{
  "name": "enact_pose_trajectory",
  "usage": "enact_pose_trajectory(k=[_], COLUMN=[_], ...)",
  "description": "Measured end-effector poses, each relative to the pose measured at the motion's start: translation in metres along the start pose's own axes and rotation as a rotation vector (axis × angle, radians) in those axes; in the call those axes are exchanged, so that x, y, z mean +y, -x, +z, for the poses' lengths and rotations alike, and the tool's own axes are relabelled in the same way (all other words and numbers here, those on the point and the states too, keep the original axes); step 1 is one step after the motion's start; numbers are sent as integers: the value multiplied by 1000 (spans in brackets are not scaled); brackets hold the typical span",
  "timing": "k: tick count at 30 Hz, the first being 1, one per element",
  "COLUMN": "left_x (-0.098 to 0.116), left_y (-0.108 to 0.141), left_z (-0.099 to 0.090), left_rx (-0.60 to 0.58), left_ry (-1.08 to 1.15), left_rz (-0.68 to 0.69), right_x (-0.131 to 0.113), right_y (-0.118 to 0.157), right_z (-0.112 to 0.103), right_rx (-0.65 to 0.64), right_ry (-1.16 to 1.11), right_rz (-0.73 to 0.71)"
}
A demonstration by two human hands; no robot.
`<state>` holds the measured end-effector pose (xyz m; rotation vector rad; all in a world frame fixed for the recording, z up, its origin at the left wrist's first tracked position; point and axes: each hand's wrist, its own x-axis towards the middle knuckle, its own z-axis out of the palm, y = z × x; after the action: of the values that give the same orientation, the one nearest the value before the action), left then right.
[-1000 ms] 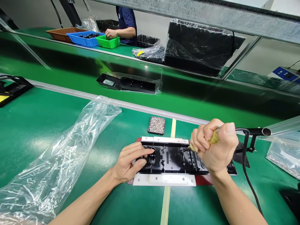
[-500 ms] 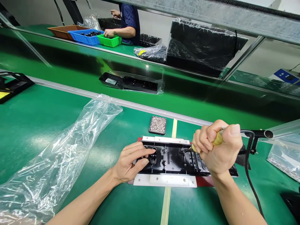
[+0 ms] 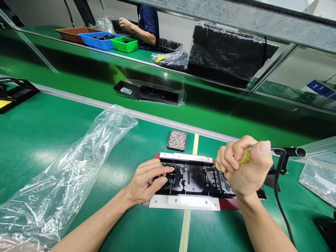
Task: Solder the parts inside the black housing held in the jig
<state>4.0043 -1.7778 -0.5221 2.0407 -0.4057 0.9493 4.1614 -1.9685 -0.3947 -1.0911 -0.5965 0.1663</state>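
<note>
A long black plastic housing [image 3: 194, 178] lies flat between white fixture blocks [image 3: 187, 202] on a red base [image 3: 229, 204]. My left hand [image 3: 148, 180] holds its left end, the index finger and thumb resting beside an oval opening. My right hand [image 3: 243, 166] is closed in a fist around a soldering iron with a yellow handle [image 3: 246, 156] and a black cord. The iron's thin tip [image 3: 210, 169] points down to the left and reaches the inside of the housing; its exact contact point is too small to make out.
Beyond the fixture sits a small tray [image 3: 177, 140] of tiny metal pieces. A clear plastic bag [image 3: 78, 168] spreads over the left. An iron stand [image 3: 291, 152] and a bag of small parts [image 3: 317, 178] are at right. Behind the ledge, a co-worker [image 3: 148, 26] stands near coloured bins.
My hands and the housing stay almost in place, with the soldering iron tip in the same area. The co-worker's hand has lifted away from the green bin.
</note>
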Motion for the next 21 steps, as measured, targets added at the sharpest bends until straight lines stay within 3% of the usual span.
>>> enact_pose_trajectory(k=[21], left_x=[4], left_y=[-7], left_z=[1], left_rx=[16], left_ry=[-47], left_rz=[1], right_x=[-1], right_y=[1], right_z=[0], right_rx=[1], right_ry=[-14], right_rz=[12])
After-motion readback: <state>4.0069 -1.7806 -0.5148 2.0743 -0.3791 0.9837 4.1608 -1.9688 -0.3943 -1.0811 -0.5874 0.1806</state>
